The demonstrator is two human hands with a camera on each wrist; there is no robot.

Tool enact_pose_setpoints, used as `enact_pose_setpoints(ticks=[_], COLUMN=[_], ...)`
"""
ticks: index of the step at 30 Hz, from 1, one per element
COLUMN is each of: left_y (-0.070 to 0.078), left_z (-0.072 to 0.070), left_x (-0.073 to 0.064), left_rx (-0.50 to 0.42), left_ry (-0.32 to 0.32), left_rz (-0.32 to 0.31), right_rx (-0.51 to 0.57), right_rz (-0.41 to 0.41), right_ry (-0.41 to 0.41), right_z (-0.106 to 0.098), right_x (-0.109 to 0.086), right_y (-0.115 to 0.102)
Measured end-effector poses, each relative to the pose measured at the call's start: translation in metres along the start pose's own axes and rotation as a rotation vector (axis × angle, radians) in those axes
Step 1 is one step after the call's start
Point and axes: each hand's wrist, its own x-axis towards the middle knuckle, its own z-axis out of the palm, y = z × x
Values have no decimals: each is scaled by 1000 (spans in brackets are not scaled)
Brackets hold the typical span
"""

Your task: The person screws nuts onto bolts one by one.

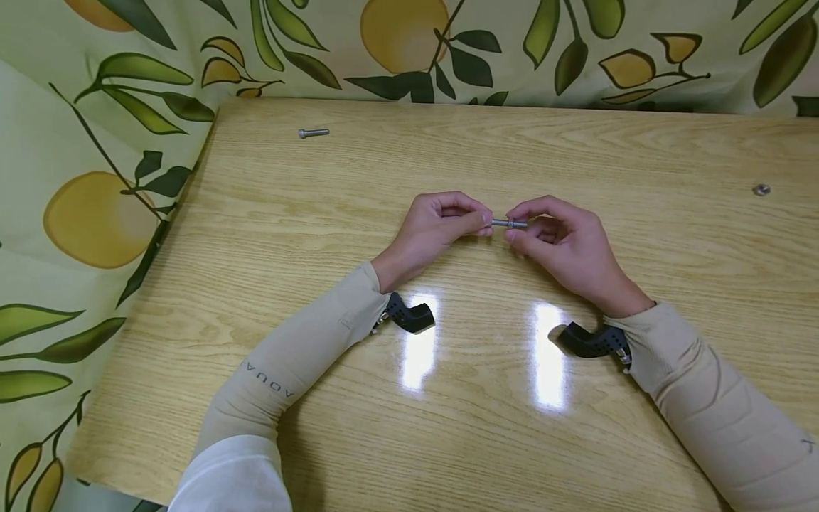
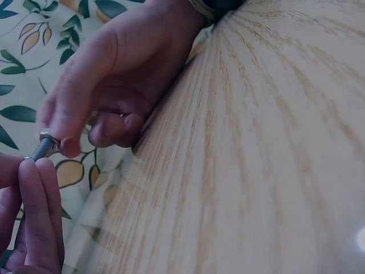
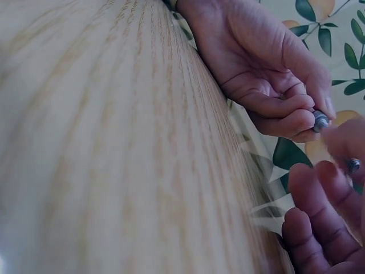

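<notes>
In the head view both hands meet over the middle of the table. My left hand (image 1: 441, 224) pinches one end of a metal bolt (image 1: 499, 222), which lies sideways between the hands. A small nut (image 1: 510, 223) sits on the bolt's threaded shaft. Thumb and index finger of my right hand (image 1: 569, 245) come round this nut from either side, and the bolt's tip shows past it. Seen from the left wrist, the nut (image 2: 49, 136) is right at the right hand's fingertips. From the right wrist, the left hand (image 3: 268, 80) grips the bolt; my right hand's nearer fingers are spread.
A second bolt (image 1: 313, 133) lies at the back left of the wooden table (image 1: 358, 163). Far to the right is another nut (image 1: 761, 189). A fruit-patterned cloth (image 1: 307, 43) hangs along the back and left edges. Black wrist mounts (image 1: 409, 315) stick out under both sleeves.
</notes>
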Motion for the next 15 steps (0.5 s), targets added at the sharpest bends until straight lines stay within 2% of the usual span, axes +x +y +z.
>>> enact_pose_setpoints(ticks=[4, 11, 15], left_y=[0, 0, 0], left_z=[0, 0, 0], left_x=[0, 0, 0], left_rx=[-3, 4, -3], left_ry=[-1, 0, -1], left_rz=[4, 7, 3], right_rx=[-3, 21, -18], right_rz=[16, -17, 34], right_ry=[-4, -9, 0], right_z=[0, 0, 1], right_x=[0, 0, 0], right_y=[-1, 0, -1])
